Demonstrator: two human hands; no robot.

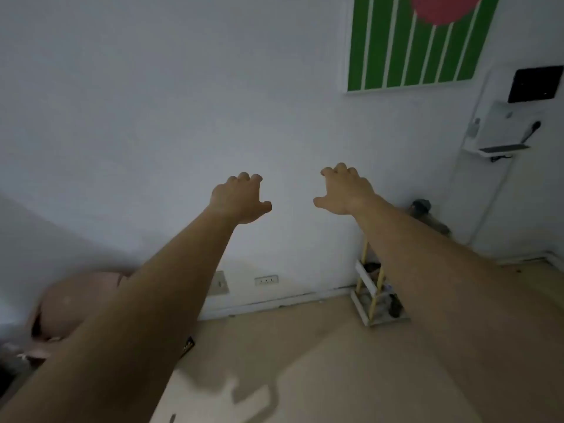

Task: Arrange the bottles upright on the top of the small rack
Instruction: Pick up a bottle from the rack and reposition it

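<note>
Both my arms stretch forward in front of a white wall. My left hand (241, 198) and my right hand (345, 189) hang in the air with fingers curled downward and apart, holding nothing. The small rack (374, 296), white with pale yellow posts, stands on the floor against the wall, mostly hidden behind my right forearm. Dark blurred shapes (427, 213) at its top could be bottles; they are too blurred to tell whether they stand or lie. More dark items (393, 305) sit on its lower shelf.
A green striped poster with a red circle (418, 41) hangs on the wall. A white wall unit (500, 129) with a dark panel is at the right. A pink bag (76, 303) lies lower left. Beige floor (305, 361) spreads below, wall sockets (266, 280) near the skirting.
</note>
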